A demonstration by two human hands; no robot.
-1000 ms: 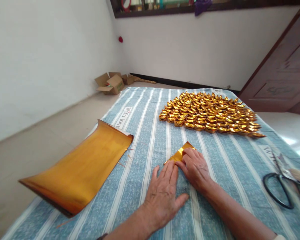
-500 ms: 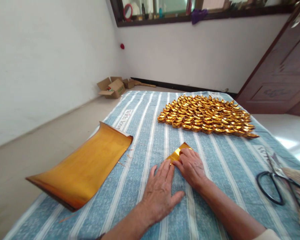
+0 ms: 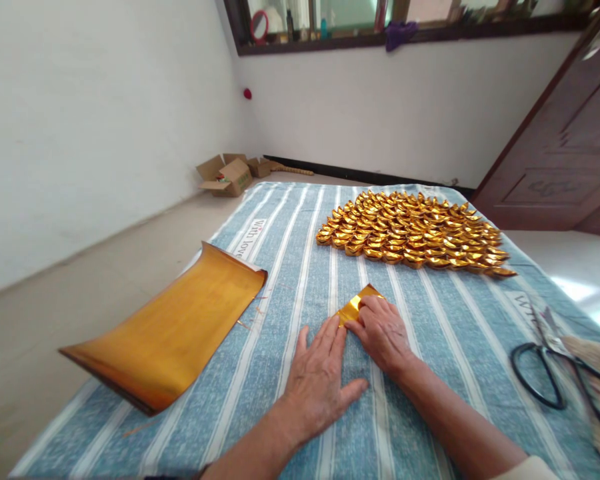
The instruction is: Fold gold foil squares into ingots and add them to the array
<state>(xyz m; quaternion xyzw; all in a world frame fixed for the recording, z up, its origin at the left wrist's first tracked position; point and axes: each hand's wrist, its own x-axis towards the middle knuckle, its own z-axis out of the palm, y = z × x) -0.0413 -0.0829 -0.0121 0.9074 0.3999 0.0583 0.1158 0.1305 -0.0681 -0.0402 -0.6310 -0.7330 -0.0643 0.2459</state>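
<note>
- My right hand [image 3: 383, 331] presses flat on a folded gold paper [image 3: 356, 305], fingers pinning its near edge to the striped cloth [image 3: 430, 320].
- My left hand [image 3: 319, 382] lies open, palm down, fingertips touching the paper's near corner.
- Gold sheets [image 3: 173, 333] curl at left; folded gold pieces [image 3: 410, 233] lie beyond; scissors [image 3: 550, 373] at right.

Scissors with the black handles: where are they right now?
In the head view the scissors lie on the striped blue cloth at the far right edge, right of the right hand and nearer than the pile of folded gold ingots.
</note>
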